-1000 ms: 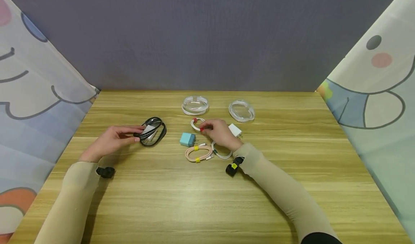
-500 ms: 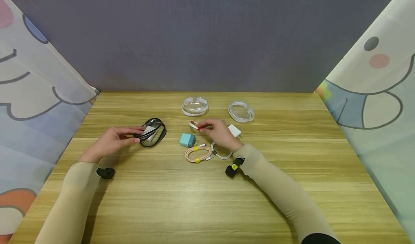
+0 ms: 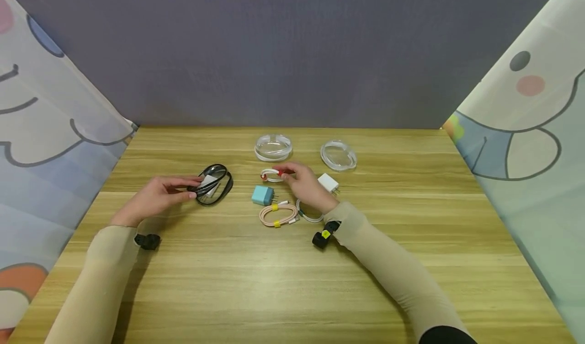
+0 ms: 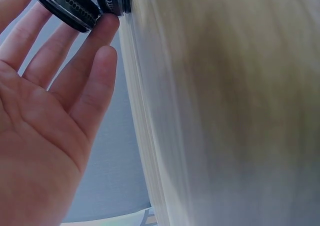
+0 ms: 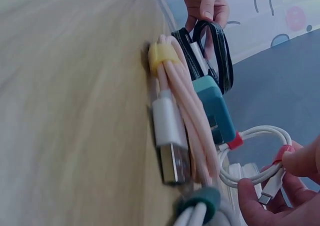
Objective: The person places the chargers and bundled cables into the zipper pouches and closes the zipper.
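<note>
My left hand [image 3: 157,197] grips the near-left side of a coiled black cable [image 3: 227,194], thumb on one side and fingers on the other. Within that coil sits a white charger [image 3: 207,185]. Further right, my right hand [image 3: 307,185] pinches a small coiled white cable [image 5: 260,130] at one of its red ties [image 5: 284,153]; a metal connector shows below the fingers in the right wrist view. Just in front of this coil lies a teal charger [image 3: 262,195], with a pink cable [image 3: 279,215] bound by yellow ties nearer me. Only part of the black coil [image 4: 70,6] appears in the left wrist view.
Two clear-wrapped white cable coils, a left one [image 3: 272,148] and a right one [image 3: 338,155], lie toward the back. A white charger [image 3: 328,182] and a white cable with a dark green tie [image 3: 299,213] are beside my right hand. A grey panel [image 3: 292,54] stands behind the wooden table [image 3: 256,283].
The red-tied white cable has tilted and turned in my right fingers and shifted slightly left. My left hand stays on the black cable.
</note>
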